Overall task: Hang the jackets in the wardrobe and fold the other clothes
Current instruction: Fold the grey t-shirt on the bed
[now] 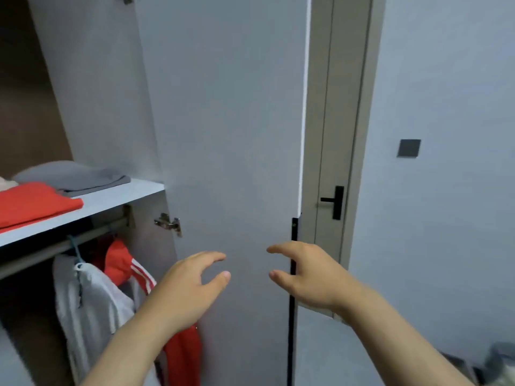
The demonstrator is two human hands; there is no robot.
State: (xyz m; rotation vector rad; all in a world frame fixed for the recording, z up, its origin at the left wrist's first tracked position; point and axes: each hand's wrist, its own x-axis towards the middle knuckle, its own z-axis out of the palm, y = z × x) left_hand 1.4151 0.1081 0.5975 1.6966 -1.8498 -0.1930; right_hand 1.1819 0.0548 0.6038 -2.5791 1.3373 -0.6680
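Note:
The wardrobe stands with its grey door [231, 135] swung wide. On the rail [55, 246] under the shelf hang a white jacket [92, 302] and a red jacket with white stripes [125, 263]. Folded red [33, 201] and grey [75, 176] clothes lie on the shelf [111, 196]. My left hand [189, 288] hovers in front of the door's inner face, fingers apart, holding nothing. My right hand [306, 274] is near the door's black edge handle [292, 274], fingers spread and empty.
A beige room door [334, 121] with a black lever handle [335, 201] stands behind the wardrobe door. A dark wall switch [408, 148] is on the right wall. A metal hinge [168, 223] sits on the wardrobe's side panel.

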